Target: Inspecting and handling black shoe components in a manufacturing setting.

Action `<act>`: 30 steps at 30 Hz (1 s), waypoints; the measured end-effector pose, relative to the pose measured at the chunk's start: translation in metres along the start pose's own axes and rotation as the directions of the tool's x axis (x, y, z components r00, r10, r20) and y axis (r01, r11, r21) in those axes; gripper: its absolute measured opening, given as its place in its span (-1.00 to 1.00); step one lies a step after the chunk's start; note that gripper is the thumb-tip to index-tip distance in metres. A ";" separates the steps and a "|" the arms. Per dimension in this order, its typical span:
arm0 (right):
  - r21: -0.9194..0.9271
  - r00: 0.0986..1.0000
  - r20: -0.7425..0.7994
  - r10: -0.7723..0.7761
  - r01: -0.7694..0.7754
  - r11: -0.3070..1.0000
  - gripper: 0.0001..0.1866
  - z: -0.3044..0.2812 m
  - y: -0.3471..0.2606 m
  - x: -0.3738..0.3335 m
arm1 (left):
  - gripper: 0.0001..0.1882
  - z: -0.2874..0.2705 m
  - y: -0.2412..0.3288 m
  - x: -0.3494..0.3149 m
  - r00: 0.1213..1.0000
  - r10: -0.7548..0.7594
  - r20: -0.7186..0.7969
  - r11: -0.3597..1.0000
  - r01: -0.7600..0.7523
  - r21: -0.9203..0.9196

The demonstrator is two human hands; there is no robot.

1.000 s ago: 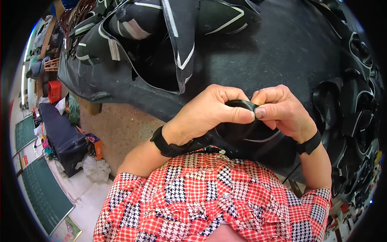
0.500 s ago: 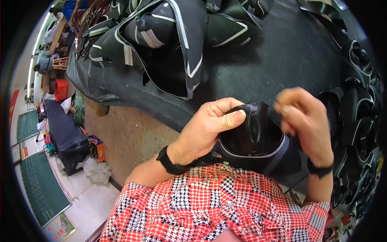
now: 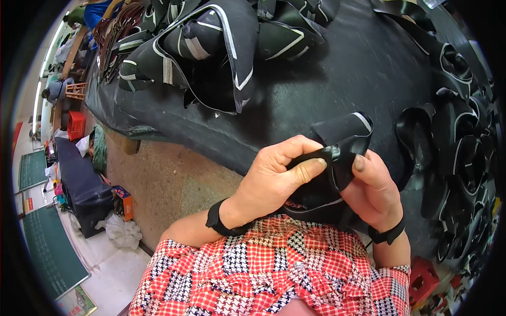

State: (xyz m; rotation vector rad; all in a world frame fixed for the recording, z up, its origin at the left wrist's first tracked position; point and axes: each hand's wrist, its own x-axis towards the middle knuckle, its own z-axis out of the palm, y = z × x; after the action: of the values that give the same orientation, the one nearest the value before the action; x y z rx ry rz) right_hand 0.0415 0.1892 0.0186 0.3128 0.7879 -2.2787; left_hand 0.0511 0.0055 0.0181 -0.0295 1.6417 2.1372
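Left hand (image 3: 274, 171) pinches the black piece (image 3: 343, 160), centre toward three o'clock — right hand (image 3: 375, 190) against it, grip unclear. Looks unfinished; heap (image 3: 245, 52) at eleven o'clock, pile (image 3: 447, 139) at three.

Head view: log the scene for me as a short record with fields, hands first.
Left hand: the left hand pinches a black piece between thumb and fingers
Right hand: the right hand is at the piece's right side; grip unclear
Held piece: curved, with a pale stripe on its upper flap
Surface: black table
Upper left on table: pile of black pieces with pale edging
Right side: more black pieces
Far left: red crate, dark bench
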 end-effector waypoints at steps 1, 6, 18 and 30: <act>-0.036 0.999 -0.048 -0.012 0.011 0.999 -0.64 0.001 0.001 0.000 | -0.90 0.001 0.003 -0.002 1.000 -0.003 -0.006 0.997 0.003 0.076; -0.130 0.988 -0.133 -0.083 0.066 0.989 -0.73 0.003 0.000 0.004 | -0.88 0.003 -0.003 -0.006 0.994 -0.108 -0.003 0.992 0.107 0.068; -0.148 0.998 -0.055 0.008 -0.016 0.989 -0.79 -0.007 -0.003 0.010 | -0.88 0.002 -0.013 -0.004 0.996 -0.076 -0.053 0.980 0.065 -0.186; -0.167 0.999 -0.026 0.043 -0.047 0.985 -0.77 -0.025 -0.015 0.020 | -0.86 0.004 -0.017 0.007 0.990 -0.131 -0.055 0.972 0.117 -0.204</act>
State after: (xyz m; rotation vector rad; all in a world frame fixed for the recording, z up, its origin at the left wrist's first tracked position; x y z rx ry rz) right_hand 0.0164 0.2024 -0.0029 0.2762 0.9680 -2.1532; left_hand 0.0515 0.0145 0.0015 -0.2626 1.4145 2.2172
